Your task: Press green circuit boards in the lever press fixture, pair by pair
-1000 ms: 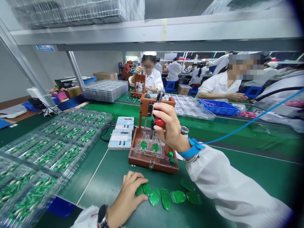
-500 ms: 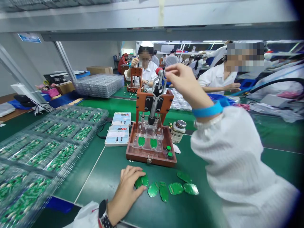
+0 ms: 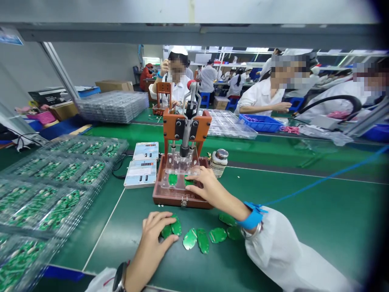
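Observation:
My right hand (image 3: 209,184) reaches into a toggle-clamp test fixture (image 3: 184,198), thumb and forefinger at opposite edges of the right green circuit board (image 3: 189,181). Another green circuit board (image 3: 172,179) sits in the left slot. The red-knobbed clamp lever (image 3: 191,97) stands raised above, with nobody's hand on it. My left hand (image 3: 152,239) lies on the table, its fingers curved over two overlapping green boards (image 3: 176,225) and its thumb apart. Several loose boards (image 3: 203,240) lie to its right, some partly behind my right wrist.
Clear trays of circuit boards (image 3: 91,173) cover the left side. Two display boxes (image 3: 140,173) and a labelled jar (image 3: 219,163) flank the fixture. A blue cord (image 3: 328,176) runs from my right wristband. Co-workers sit beyond, near a blue basket (image 3: 261,123).
My right hand has left the lever's red knob and come down to the right board in the fixture. My left hand stays at the same boards; the view has shifted slightly.

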`<state>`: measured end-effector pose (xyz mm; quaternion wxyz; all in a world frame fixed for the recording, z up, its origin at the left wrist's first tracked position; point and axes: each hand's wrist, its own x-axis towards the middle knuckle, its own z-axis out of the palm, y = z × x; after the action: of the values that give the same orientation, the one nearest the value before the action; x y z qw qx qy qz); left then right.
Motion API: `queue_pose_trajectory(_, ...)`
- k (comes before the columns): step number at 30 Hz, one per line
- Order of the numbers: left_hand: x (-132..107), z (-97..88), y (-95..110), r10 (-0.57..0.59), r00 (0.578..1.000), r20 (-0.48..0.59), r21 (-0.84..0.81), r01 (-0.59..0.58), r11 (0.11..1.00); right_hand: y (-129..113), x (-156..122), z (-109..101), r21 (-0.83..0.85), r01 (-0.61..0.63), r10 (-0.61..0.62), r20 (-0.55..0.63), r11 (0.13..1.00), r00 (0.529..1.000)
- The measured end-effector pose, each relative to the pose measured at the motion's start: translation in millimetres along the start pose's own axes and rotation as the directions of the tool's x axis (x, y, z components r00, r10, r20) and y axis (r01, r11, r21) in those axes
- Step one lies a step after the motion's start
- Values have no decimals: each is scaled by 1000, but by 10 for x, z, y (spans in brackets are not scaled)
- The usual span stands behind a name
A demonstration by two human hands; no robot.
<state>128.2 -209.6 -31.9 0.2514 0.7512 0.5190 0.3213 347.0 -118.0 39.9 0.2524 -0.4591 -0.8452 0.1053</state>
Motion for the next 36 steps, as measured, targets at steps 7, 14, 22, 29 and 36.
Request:
queue_pose_trajectory(7, 4, -218, 67, 127, 952, -279, 14, -129, 992, -63, 141, 96, 20, 140, -140, -38, 990, 989)
queue_pose_trajectory(14, 199, -412, 67, 173, 920, -352, 44, -168, 985, -326, 299, 133, -80, 162, -156, 73, 984, 985)
queue_pose_trajectory(22, 432, -542, 89, 231, 890, -394, 46, -232, 972, -412, -136, 106, -126, 250, -260, -65, 960, 964)
queue_pose_trajectory(29, 923, -582, 210, 378, 924, 61, -53, -375, 926, 335, -380, -854, -325, 39, -217, -531, 945, 819)
queue_pose_trajectory(36, 1294, -378, 296, 369, 910, 188, 28, -381, 924, 1674, 230, -1582, -205, -409, 188, -652, 889, 735)
